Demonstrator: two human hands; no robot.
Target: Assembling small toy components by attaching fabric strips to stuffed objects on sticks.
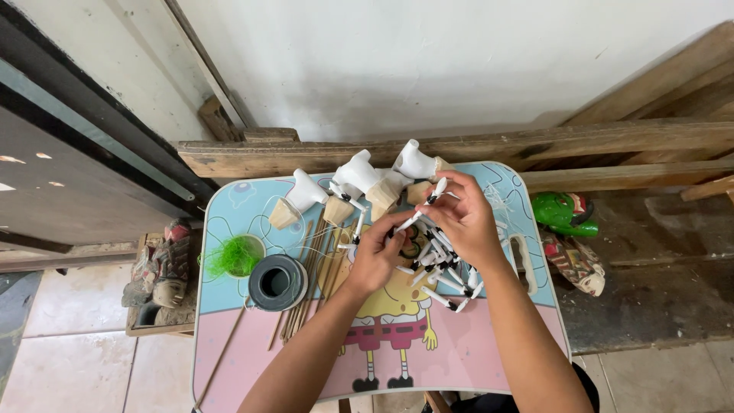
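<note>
My left hand [376, 256] and my right hand [461, 216] meet over the middle of a small cartoon-printed table [252, 352]. Together they pinch a thin white stick piece with black tips [419, 216], the right fingers on its upper end, the left fingers on its lower end. Under the hands lies a pile of the same white jointed pieces [451, 279]. Three white carved puppet bodies on wooden bases [359, 180] lie along the far edge of the table, just beyond the fingers.
A grey spool of thread [277, 282], a tuft of green fibre [233, 256] and several thin wooden sticks [306, 291] lie left of the hands. Carved masks sit on the floor: green [564, 212] and patterned [575, 261] to the right, dark ones [159, 268] to the left. Wooden beams run behind.
</note>
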